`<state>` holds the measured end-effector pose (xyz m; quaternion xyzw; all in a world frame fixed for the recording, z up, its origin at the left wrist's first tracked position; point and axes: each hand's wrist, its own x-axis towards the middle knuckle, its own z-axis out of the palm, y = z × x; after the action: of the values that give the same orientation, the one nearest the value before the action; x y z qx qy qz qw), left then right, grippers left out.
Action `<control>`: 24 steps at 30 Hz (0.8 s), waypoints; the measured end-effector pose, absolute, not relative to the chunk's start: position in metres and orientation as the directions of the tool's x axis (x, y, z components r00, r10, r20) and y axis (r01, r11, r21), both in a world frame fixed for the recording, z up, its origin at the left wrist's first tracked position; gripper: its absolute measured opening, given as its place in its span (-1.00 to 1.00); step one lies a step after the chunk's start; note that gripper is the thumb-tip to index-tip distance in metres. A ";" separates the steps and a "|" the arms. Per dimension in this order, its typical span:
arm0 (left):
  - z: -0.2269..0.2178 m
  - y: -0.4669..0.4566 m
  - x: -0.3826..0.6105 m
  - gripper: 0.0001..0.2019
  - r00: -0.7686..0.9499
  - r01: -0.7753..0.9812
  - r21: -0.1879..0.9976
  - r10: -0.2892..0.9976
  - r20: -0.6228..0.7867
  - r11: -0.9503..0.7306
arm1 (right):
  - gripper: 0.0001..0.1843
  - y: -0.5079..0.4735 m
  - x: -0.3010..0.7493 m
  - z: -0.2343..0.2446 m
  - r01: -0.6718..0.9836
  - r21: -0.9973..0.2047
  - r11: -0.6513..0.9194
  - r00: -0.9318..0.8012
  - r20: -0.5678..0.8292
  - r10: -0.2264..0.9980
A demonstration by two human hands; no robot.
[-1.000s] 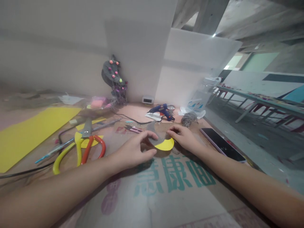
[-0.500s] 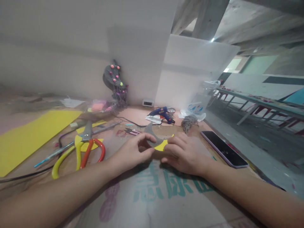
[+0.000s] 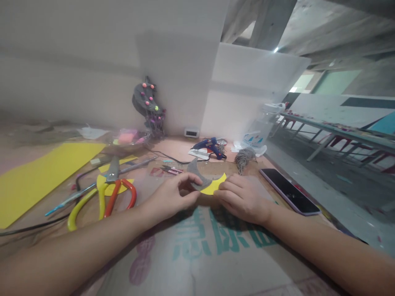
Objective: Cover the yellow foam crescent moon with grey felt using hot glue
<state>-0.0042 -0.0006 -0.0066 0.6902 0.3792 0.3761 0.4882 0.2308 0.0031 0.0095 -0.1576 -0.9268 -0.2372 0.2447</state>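
My left hand (image 3: 173, 196) pinches a grey crescent-shaped felt piece (image 3: 197, 177) between thumb and fingers, holding it just above the cardboard. My right hand (image 3: 243, 196) lies with curled fingers pressed on a yellow foam piece (image 3: 214, 187) that sits under the grey one. Both pieces meet between my two hands at the middle of the view. Most of the yellow piece is hidden beneath my right fingers.
A printed cardboard sheet (image 3: 216, 255) covers the table. Two pairs of scissors (image 3: 106, 193) lie at the left by a yellow foam sheet (image 3: 37, 172). A blue glue gun (image 3: 210, 147), a grey yarn bundle (image 3: 245, 157) and a phone (image 3: 288, 191) lie behind and right.
My right hand has drawn nearer and curled onto the yellow piece. The grey piece has been lifted off the table in my left fingers.
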 end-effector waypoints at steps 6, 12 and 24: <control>-0.006 -0.002 -0.004 -0.81 0.420 0.150 0.965 0.898 0.133 -0.213 | -0.91 0.004 0.232 0.008 0.393 0.359 0.847 -0.829 0.537 0.157; -0.006 -0.003 -0.003 -0.81 0.412 0.168 0.966 0.904 0.112 -0.197 | -0.93 0.004 0.232 0.009 0.384 0.359 0.851 -0.834 0.530 0.153; -0.012 0.007 -0.004 -0.53 0.328 -0.027 0.964 0.909 0.257 -0.263 | -0.84 0.002 0.230 0.011 0.360 0.429 0.829 -0.882 0.445 0.152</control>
<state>-0.0038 0.0070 -0.0122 0.6428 0.3429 0.4672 0.5009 0.2296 0.0025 0.0113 -0.1369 -0.9350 -0.2586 0.2003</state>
